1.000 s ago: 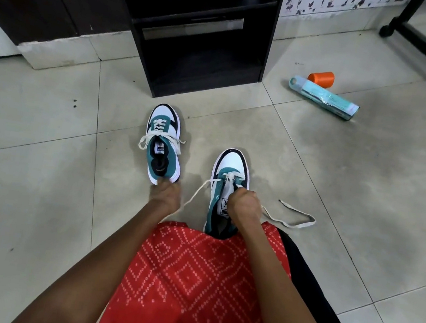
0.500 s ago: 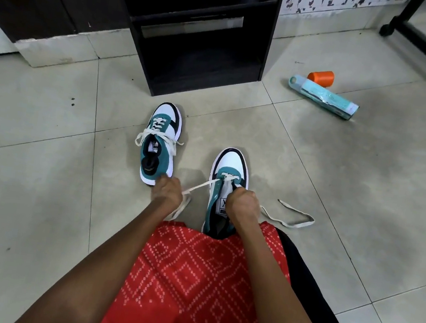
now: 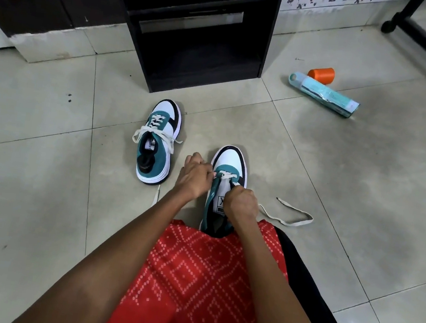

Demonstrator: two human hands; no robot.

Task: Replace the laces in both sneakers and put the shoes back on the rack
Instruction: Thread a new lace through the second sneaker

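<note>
**Q:** Grip first: what has each hand got?

**R:** The left hand (image 3: 195,175) pinches the lace (image 3: 226,174) at the front eyelets of the near sneaker (image 3: 231,158), fingers curled tight. The right hand (image 3: 241,203) is a closed fist on the lace over the tongue.

**Q:** Any change from half a second ago?

**R:** Yes. The left hand was then off the sneaker's left side, with the lace drawn taut across to it. Now the hand is up against the eyelets and that taut span is gone. The right hand's grip and place are unchanged.

**Q:** Where do the sneakers sit?

**R:** Both are on the floor (image 3: 38,191), short of the black rack (image 3: 194,49) at the far wall edge. The near one points away, its heel at the red cloth (image 3: 197,282). The other sneaker (image 3: 159,137) is just to its left, laced, where it was.

**Q:** And around them?

**R:** A loose lace tail (image 3: 295,223) loops over the tiles on the right. An orange cup (image 3: 322,74) and a bottle (image 3: 324,94) on its side lie together toward the far right.
</note>
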